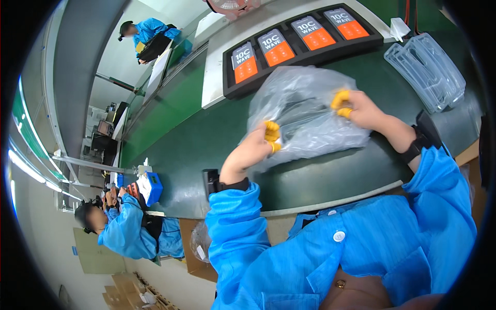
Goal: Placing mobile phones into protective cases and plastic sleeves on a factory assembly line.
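Note:
A large clear plastic bag [315, 121] lies crumpled and puffed up on the green work surface in front of me. My left hand [253, 147] pinches its near left side, the fingers curled inward. Yellow finger covers are on the fingertips of both hands. On the far right side of the bag, my right hand [359, 108] grips the film between thumb and fingers. Dark and pale patches show through the film, but I cannot make out whether anything is inside. Just behind the bag stands a black tray [231, 89] with several grey-and-orange packs [276, 46] set in its recesses.
Nested clear plastic trays [426, 72] lie at the right, near a crumpled white piece [399, 28]. A blue bin [152, 187] stands at the left, where a co-worker [129, 222] in blue works. Another person [151, 36] is farther back. A cardboard box [199, 266] sits below the table edge.

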Demonstrator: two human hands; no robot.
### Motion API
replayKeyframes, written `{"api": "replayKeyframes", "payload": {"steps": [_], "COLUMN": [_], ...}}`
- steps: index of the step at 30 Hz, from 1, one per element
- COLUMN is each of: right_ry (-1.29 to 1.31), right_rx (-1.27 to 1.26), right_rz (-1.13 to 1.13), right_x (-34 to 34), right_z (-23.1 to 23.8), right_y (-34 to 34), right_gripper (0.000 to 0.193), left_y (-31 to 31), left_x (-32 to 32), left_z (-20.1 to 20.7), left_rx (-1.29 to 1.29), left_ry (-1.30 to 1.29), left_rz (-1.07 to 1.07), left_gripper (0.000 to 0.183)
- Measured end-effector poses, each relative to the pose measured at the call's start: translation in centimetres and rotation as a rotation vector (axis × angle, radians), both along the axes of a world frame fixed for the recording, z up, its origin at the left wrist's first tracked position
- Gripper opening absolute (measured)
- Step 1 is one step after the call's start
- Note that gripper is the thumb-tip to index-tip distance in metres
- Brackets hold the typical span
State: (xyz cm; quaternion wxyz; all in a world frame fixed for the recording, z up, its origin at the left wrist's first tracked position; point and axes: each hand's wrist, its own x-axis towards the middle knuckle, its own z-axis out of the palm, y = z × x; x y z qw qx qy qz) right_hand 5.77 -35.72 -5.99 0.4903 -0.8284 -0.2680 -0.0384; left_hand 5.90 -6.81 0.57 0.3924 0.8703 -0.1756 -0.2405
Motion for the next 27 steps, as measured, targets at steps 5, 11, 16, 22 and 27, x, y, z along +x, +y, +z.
{"api": "replayKeyframes", "payload": {"steps": [5,11,16,22,27], "right_ry": [0.256,0.704,0.832,0.581,0.149], "right_rx": [0.484,0.819,0.905,0.526,0.296], "right_rz": [-0.14,0.11,0.123,0.178,0.179], "right_x": [-1.4,-2.2,-1.0,0.3,-0.2], "right_z": [1.1,0.6,0.3,0.0,0.7], "right_y": [-1.3,-0.8,-0.4,-2.9,-0.7], "right_gripper": [0.022,0.019,0.011,0.012,0.024], "left_y": [-1.8,-2.6,0.8,2.2,-1.4], "left_x": [0.1,-1.1,-0.5,1.2,-0.6], "left_z": [-5.7,-5.0,-5.4,-4.2,-4.8], "left_rx": [-0.442,-0.596,-1.221,-1.772,-0.393], "left_ry": [0.097,0.182,0.259,0.27,0.009], "left_rz": [0.241,-0.006,0.239,0.214,0.353], "left_gripper": [0.031,0.019,0.023,0.02,0.025]}}
